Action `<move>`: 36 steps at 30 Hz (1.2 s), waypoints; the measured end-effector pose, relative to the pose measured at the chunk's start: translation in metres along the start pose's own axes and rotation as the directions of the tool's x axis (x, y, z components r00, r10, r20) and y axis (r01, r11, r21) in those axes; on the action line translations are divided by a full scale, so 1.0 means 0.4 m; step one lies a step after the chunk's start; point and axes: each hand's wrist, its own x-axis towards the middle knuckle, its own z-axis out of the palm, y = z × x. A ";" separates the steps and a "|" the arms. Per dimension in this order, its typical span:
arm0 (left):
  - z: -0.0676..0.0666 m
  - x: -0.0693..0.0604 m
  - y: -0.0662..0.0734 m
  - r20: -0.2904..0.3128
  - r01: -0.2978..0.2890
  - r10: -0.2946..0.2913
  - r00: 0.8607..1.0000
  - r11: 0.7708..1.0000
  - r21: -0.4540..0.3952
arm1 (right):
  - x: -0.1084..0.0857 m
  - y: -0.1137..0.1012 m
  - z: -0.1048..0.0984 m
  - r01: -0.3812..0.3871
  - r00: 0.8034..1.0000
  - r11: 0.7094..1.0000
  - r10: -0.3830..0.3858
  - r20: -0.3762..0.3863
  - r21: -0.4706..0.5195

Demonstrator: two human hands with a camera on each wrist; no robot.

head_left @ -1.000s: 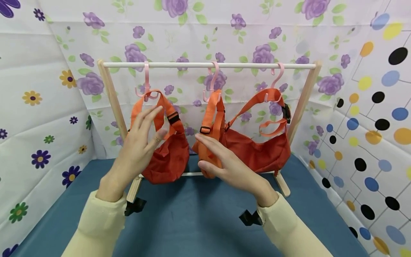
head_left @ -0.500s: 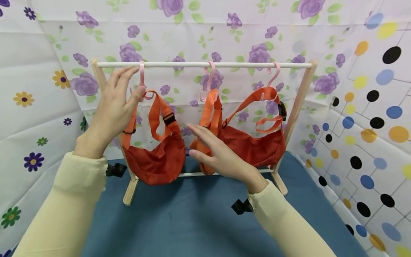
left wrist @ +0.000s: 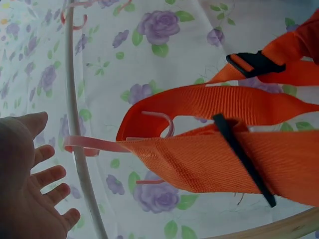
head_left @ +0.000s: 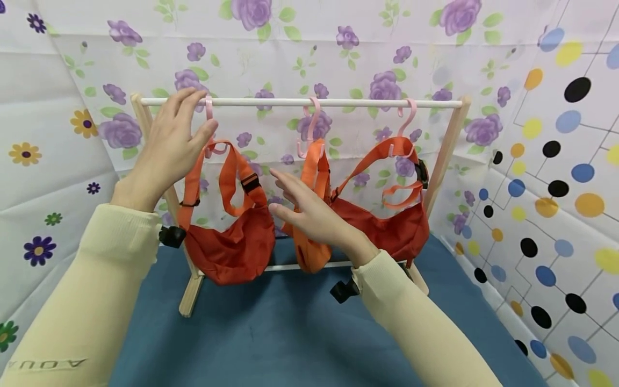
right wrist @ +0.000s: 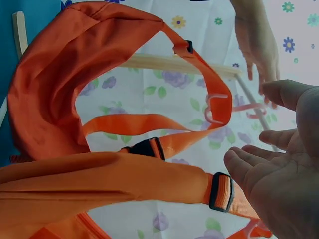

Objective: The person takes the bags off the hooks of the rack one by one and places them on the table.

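Observation:
My left hand (head_left: 166,148) is raised by the left pink hook (head_left: 209,110), its fingertips near the white rod (head_left: 266,102). In the left wrist view, a gap separates the fingers (left wrist: 52,175) from the hook (left wrist: 102,144). From that hook hangs a red-orange bag (head_left: 232,250) by its strap. Relaxed and holding nothing, my right hand (head_left: 316,215) is in front of the narrow orange middle bag (head_left: 313,258); the right wrist view shows its palm (right wrist: 279,174) beside a buckled strap. A third red bag (head_left: 387,228) hangs at the right.
The wooden rack's posts (head_left: 447,150) stand at both sides, with feet (head_left: 191,295) on the blue cloth surface (head_left: 261,333). Two more pink hooks (head_left: 315,121) carry the middle and right bags. Patterned sheets (head_left: 546,188) surround the rack.
My left hand has risen from in front of the left bag to beside its hook. My right hand has moved a little left and upward. The bags remain hung.

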 end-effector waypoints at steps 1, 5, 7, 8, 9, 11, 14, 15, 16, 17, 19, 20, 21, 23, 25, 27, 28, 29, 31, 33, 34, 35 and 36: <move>0.001 0.008 -0.003 -0.002 -0.003 0.004 1.000 1.000 0.012 | 0.009 -0.002 0.001 -0.009 1.000 1.000 0.009 0.000 0.002; 0.012 0.040 -0.015 -0.007 -0.016 0.016 1.000 0.998 0.063 | 0.049 -0.011 0.006 -0.035 0.999 0.999 0.035 -0.009 -0.019; 0.019 0.053 -0.020 -0.004 -0.015 0.016 1.000 0.997 0.080 | 0.068 -0.015 0.009 -0.042 0.999 0.998 0.042 -0.016 -0.038; 0.023 0.058 -0.021 -0.003 -0.010 0.010 1.000 0.996 0.085 | 0.077 -0.016 0.010 -0.048 0.999 0.998 0.047 -0.020 -0.047; 0.025 0.062 -0.022 0.000 -0.002 0.002 1.000 0.996 0.087 | 0.085 -0.017 0.012 -0.052 0.998 0.997 0.051 -0.023 -0.054; 0.030 0.070 -0.023 -0.002 0.013 -0.013 1.000 0.996 0.090 | 0.098 -0.018 0.013 -0.067 0.998 0.996 0.066 -0.026 -0.063; 0.032 0.079 -0.021 -0.001 0.040 -0.040 0.999 0.993 0.109 | 0.116 -0.021 0.014 -0.088 0.996 0.992 0.086 -0.025 -0.086; 0.031 0.082 -0.020 0.001 0.047 -0.047 0.999 0.992 0.119 | 0.122 -0.022 0.014 -0.093 0.995 0.991 0.092 -0.025 -0.091; 0.030 0.085 -0.019 0.002 0.052 -0.053 0.999 0.990 0.132 | 0.127 -0.022 0.013 -0.100 0.995 0.990 0.098 -0.025 -0.098; 0.029 0.088 -0.018 0.005 0.057 -0.059 0.998 0.988 0.146 | 0.132 -0.023 0.012 -0.109 0.994 0.989 0.107 -0.024 -0.105; 0.026 0.093 -0.017 0.006 0.062 -0.064 0.998 0.984 0.169 | 0.143 -0.022 0.010 -0.120 0.993 0.986 0.118 -0.024 -0.113; 0.024 0.096 -0.016 0.007 0.062 -0.064 0.998 0.982 0.177 | 0.148 -0.022 0.009 -0.127 0.992 0.985 0.125 -0.023 -0.116; 0.022 0.097 -0.016 0.007 0.061 -0.063 0.998 0.981 0.182 | 0.153 -0.021 0.009 -0.137 0.991 0.983 0.135 -0.022 -0.121; 0.019 0.099 -0.018 0.009 0.059 -0.062 0.998 0.980 0.191 | 0.164 -0.019 0.010 -0.148 0.989 0.980 0.146 -0.019 -0.133; 0.017 0.101 -0.019 0.016 0.057 -0.062 0.998 0.979 0.197 | 0.176 -0.020 0.013 -0.155 0.988 0.977 0.155 -0.013 -0.149; 0.016 0.102 -0.021 0.024 0.057 -0.063 0.998 0.978 0.202 | 0.189 -0.022 0.017 -0.161 0.987 0.973 0.162 -0.006 -0.168; 0.015 0.103 -0.022 0.029 0.058 -0.065 0.997 0.977 0.207 | 0.195 -0.024 0.020 -0.162 0.986 0.971 0.164 -0.003 -0.178; 0.015 0.104 -0.023 0.033 0.060 -0.068 0.997 0.976 0.210 | 0.202 -0.026 0.022 -0.165 0.986 0.968 0.168 0.000 -0.189; 0.013 0.106 -0.025 0.041 0.060 -0.070 0.997 0.977 0.203 | 0.216 -0.030 0.028 -0.175 0.984 0.964 0.179 0.001 -0.200; 0.010 0.108 -0.028 0.050 0.067 -0.077 0.996 0.980 0.187 | 0.232 -0.033 0.034 -0.188 0.982 0.962 0.191 -0.004 -0.198; 0.008 0.109 -0.029 0.055 0.070 -0.081 0.995 0.981 0.179 | 0.240 -0.034 0.036 -0.196 0.980 0.961 0.198 -0.009 -0.195; 0.005 0.110 -0.030 0.060 0.074 -0.085 0.995 0.983 0.167 | 0.249 -0.034 0.038 -0.206 0.978 0.960 0.206 -0.018 -0.189; 0.003 0.111 -0.032 0.065 0.077 -0.088 0.994 0.985 0.153 | 0.257 -0.033 0.040 -0.214 0.977 0.960 0.214 -0.025 -0.178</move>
